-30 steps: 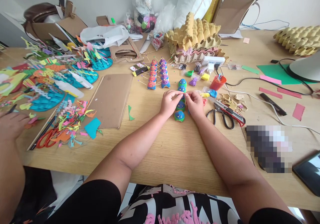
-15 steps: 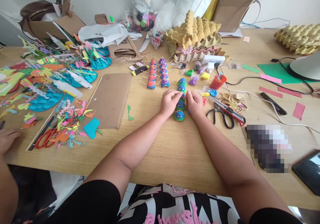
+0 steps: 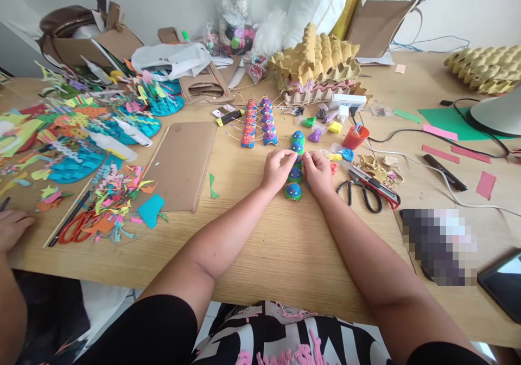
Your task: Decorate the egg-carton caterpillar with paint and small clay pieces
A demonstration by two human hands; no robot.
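Observation:
Both my hands hover close together over a row of blue-and-green egg-carton cups (image 3: 293,191) decorated with small dots. My left hand (image 3: 278,171) has thumb and forefinger pinched together; whatever sits between them is too small to name. Just right of it, my right hand (image 3: 319,172) is pinched in the same way, its fingertips near the row's middle, and its contents cannot be made out. The fingers partly cover the middle cups. Beyond them stand a red-orange row (image 3: 248,130) and a purple row (image 3: 269,128) of painted cups, with coloured-headed pins sticking out.
Pliers (image 3: 362,194) and a red utility knife (image 3: 376,185) lie right of my hands, near an orange cup (image 3: 355,137). Egg trays (image 3: 321,56) are stacked behind. Leftward are a cardboard sheet (image 3: 179,167), paper scraps, red-handled scissors (image 3: 75,226) and another person's hand (image 3: 14,228).
My fingertips have drawn slightly apart above the row. The whole view has shifted slightly; the cups and tools stay in place on the table.

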